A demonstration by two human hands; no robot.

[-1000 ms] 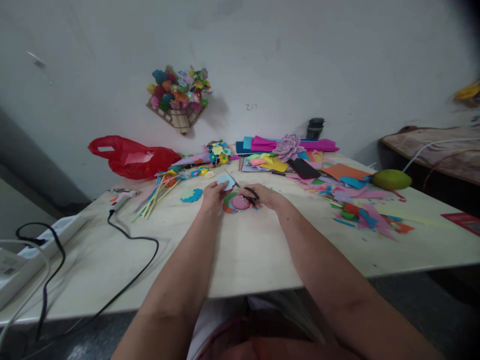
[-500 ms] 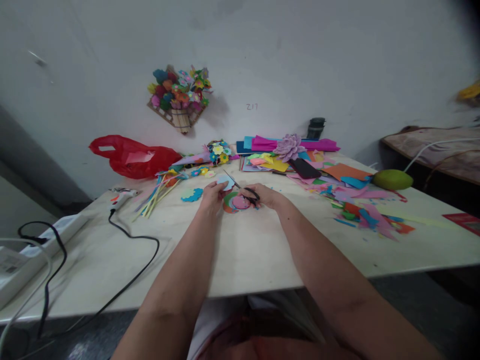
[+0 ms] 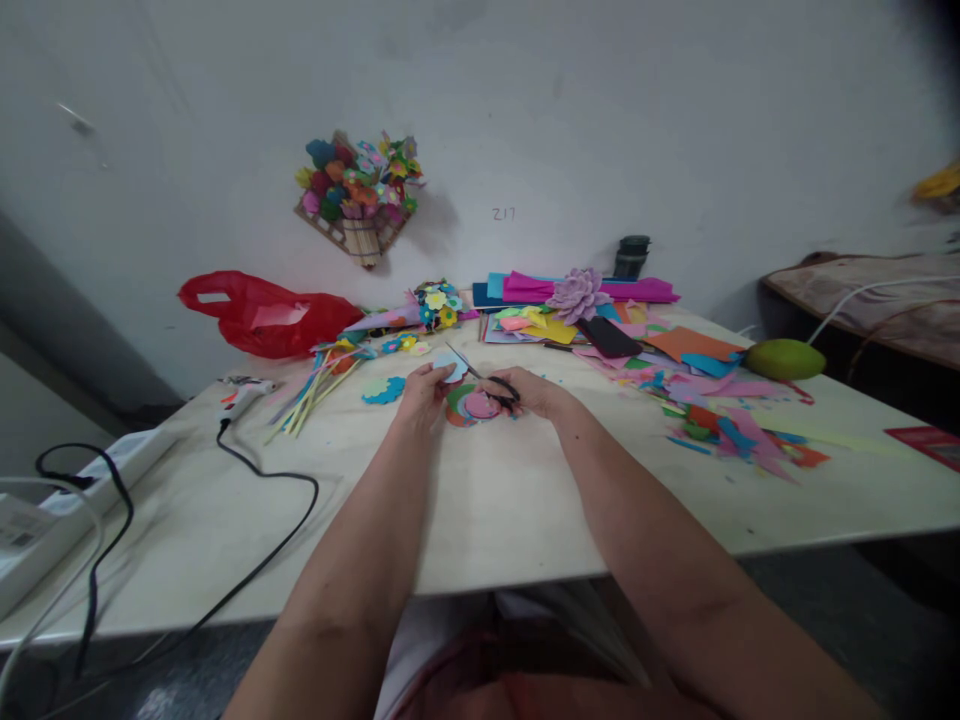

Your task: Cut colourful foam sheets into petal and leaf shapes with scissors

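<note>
My left hand (image 3: 424, 390) is closed on a light blue paper piece (image 3: 451, 367), pinched at its lower left edge. The fingers of my right hand (image 3: 531, 391) wrap round the black handles of a pair of scissors (image 3: 506, 392), whose blades point up and left beside the paper. Round paper cutouts (image 3: 478, 404) in pink, orange and green lie on the table just below and between my hands. Left of my left hand rests a blue scalloped paper piece (image 3: 384, 389).
A glue gun (image 3: 244, 398) with a black cord and a power strip (image 3: 112, 480) are at the left. Farther back lies a red plastic bag (image 3: 262, 315). Paper scraps (image 3: 750, 435), a phone (image 3: 608, 337) and a yellow-green oval object (image 3: 785, 359) sit to the right.
The light blue paper and the scissors have shifted only slightly against each other. Both hands keep nearly the same place and the same hold.
</note>
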